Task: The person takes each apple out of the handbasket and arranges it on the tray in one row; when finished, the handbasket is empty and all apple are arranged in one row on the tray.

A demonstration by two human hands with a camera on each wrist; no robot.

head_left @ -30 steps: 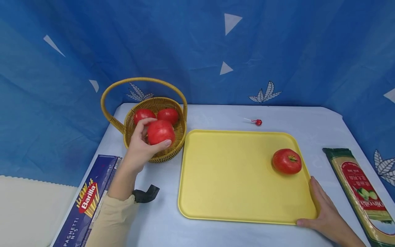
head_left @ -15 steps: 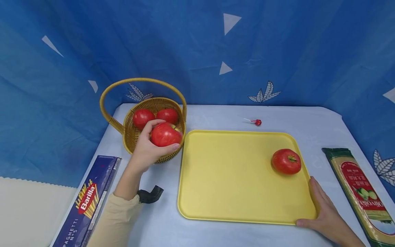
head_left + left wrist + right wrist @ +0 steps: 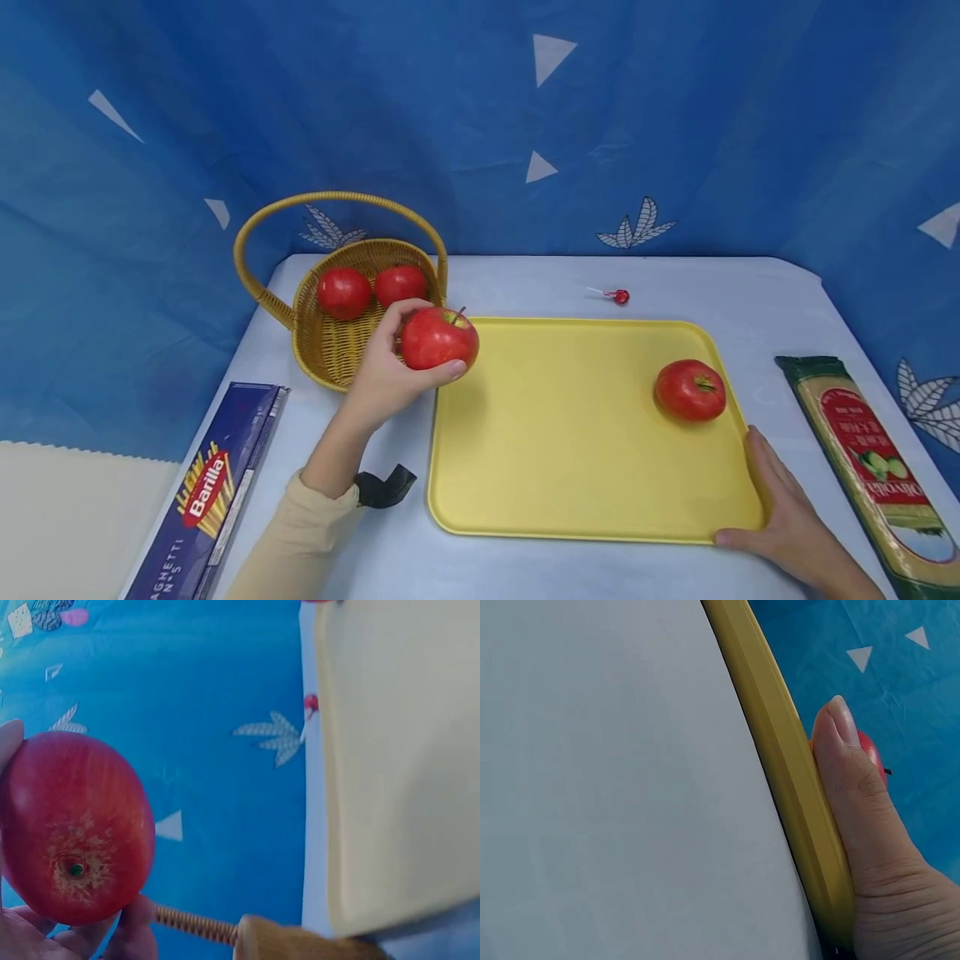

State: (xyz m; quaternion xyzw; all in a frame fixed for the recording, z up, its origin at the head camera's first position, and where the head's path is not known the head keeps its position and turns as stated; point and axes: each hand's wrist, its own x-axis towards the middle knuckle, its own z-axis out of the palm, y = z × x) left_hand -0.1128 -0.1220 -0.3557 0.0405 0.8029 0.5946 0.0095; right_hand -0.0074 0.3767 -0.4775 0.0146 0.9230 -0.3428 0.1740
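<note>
Partway, I'd say: one apple (image 3: 690, 391) on the tray (image 3: 585, 483), two apples (image 3: 344, 293) left in the basket (image 3: 333, 354). Left hand (image 3: 384, 382)'s grip is curled round a fourth, midair by the tray's far-left corner; right hand (image 3: 786, 518)'s spread against its near-right corner.

Carried the gripped apple (image 3: 439, 338) with the left hand (image 3: 384, 375) rightward from over the wicker basket (image 3: 343, 350) to over the far left corner of the yellow tray (image 3: 570, 433), turning the stem (image 3: 458, 315) into sight and baring more of the basket's inside to the head view.
</note>
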